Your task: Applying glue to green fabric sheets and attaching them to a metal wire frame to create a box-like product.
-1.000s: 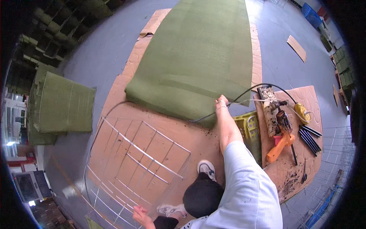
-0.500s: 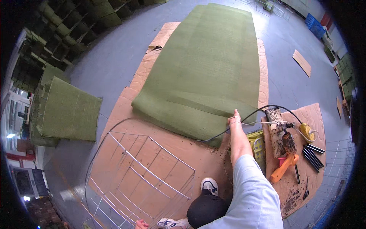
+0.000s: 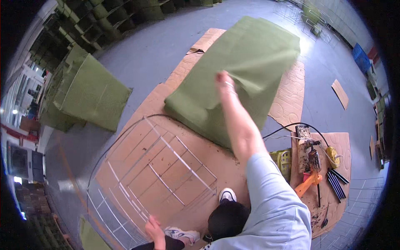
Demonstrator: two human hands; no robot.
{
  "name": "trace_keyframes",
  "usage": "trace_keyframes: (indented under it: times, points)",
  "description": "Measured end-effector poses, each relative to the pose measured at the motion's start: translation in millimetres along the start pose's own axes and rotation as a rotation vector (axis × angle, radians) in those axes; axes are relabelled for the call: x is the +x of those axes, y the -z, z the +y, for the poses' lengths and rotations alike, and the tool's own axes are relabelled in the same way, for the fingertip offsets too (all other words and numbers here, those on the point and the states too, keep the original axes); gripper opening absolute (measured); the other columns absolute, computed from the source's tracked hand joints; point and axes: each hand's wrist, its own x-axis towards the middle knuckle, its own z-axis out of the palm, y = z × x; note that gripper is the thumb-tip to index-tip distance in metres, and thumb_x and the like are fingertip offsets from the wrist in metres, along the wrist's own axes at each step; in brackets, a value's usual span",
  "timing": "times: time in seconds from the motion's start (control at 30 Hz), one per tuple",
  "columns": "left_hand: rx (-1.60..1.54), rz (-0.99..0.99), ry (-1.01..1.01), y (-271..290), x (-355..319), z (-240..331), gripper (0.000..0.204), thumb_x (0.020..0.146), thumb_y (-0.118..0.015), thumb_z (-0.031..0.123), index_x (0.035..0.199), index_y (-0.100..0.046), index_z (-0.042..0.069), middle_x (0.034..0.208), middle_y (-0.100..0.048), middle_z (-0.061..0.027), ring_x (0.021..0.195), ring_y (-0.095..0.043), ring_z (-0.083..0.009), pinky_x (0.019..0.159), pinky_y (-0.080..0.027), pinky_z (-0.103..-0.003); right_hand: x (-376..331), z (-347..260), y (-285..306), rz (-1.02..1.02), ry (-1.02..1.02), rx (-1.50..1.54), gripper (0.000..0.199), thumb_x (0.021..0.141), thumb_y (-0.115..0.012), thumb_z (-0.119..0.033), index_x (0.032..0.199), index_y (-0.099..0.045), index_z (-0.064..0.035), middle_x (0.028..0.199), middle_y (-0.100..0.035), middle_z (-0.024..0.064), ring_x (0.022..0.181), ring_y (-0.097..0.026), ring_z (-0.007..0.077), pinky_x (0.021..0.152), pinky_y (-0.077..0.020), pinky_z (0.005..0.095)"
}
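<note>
My right hand (image 3: 223,78) is closed on a green fabric sheet (image 3: 254,46), and folds run from the fist across the top layer. The sheet lies in a stack on cardboard (image 3: 287,98) on the floor. Low in the picture, my left hand (image 3: 154,229) is curled at the end of a wire frame (image 3: 160,181) of thin metal rods and seems to grip a rod. The frame stands tilted over more cardboard, left of my shoes. Motion blurs both hands a little.
On cardboard at the right lie an orange glue gun (image 3: 309,183), black glue sticks (image 3: 334,185), a yellow power socket (image 3: 332,153) and scissors (image 3: 324,222). A black cable (image 3: 306,123) runs there. Green fabric boxes (image 3: 93,91) stand at the left, with more stacked behind.
My right hand has moved up and left from the stack's near right corner, dragging and wrinkling the top sheet. My left hand and the wire frame show more fully, and the view has shifted.
</note>
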Motion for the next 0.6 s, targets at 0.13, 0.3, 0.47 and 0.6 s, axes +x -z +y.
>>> trace_keyframes:
  times: [0.13,0.3,0.47,0.6]
  points:
    - [0.146,0.017,-0.053,1.2,0.9,3.6,0.053,0.098,-0.04,0.037,0.072,-0.061,-0.003,0.055,-0.055,-0.0151,0.053,-0.056,-0.0312,0.051,-0.039,-0.044,-199.4,48.9,-222.9,-0.567,-0.299,0.384,0.02,0.08,-0.063,-0.016,0.063,-0.052,-0.0114,0.065,-0.052,0.0016,0.06,-0.051,0.0154,0.055,-0.0426,0.0327]
    - [-0.028,-0.047,-0.002,9.3,-0.7,15.6,0.058,0.098,-0.038,0.041,0.073,-0.062,-0.004,0.058,-0.058,-0.0196,0.055,-0.059,-0.0357,0.054,-0.04,-0.048,-498.8,49.0,-272.7,-0.985,-0.795,0.344,0.019,0.094,-0.055,-0.022,0.104,-0.055,-0.0052,0.094,-0.059,0.0069,0.072,-0.059,0.0224,0.072,-0.054,0.0381]
    - [0.105,0.106,-0.198,-2.1,-0.6,-0.9,0.051,0.096,-0.043,0.039,0.08,-0.066,-0.003,0.066,-0.065,-0.0151,0.061,-0.063,-0.0287,0.058,-0.047,-0.042,-689.9,18.8,-178.7,-1.361,-1.146,0.272,0.02,0.098,-0.049,-0.023,0.108,-0.055,-0.0061,0.102,-0.062,0.0086,0.093,-0.063,0.0226,0.079,-0.0567,0.0363]
    - [0.004,0.113,-0.323,-8.2,-15.7,-9.7,0.048,0.096,-0.044,0.037,0.082,-0.066,-0.003,0.068,-0.065,-0.0145,0.062,-0.063,-0.0272,0.058,-0.048,-0.04,-763.5,-14.6,-90.3,-1.573,-1.15,0.124,0.023,0.099,-0.048,-0.025,0.11,-0.055,-0.0066,0.107,-0.061,0.0071,0.1,-0.061,0.0216,0.09,-0.0502,0.0379]
